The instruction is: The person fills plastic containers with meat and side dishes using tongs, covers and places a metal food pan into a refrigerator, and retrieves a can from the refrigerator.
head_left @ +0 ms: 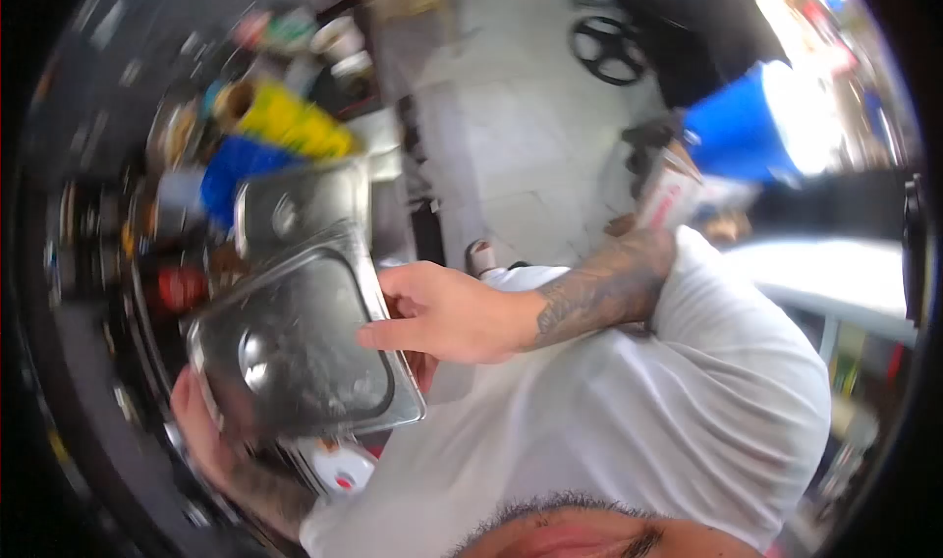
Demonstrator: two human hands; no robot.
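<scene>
A rectangular stainless steel food-pan lid (314,332), with rounded corners and a bright spot near its middle, is held tilted in front of my body. My right hand (442,312) grips its right edge, thumb on top and fingers curling underneath. At the lower left edge, my left hand (196,416) holds the same lid; its fingers are partly hidden behind the metal. Just beyond, a second steel lid (305,199) of similar shape lies on the crowded counter, partly covered by the held one.
A yellow patterned roll (290,121) and a blue item (241,170) sit behind the lids among blurred clutter. To the right stand a blue bucket (742,126), a cardboard box (668,190) and a white surface (825,273). Pale tiled floor (511,136) runs ahead, with a black wheel (607,50) beyond.
</scene>
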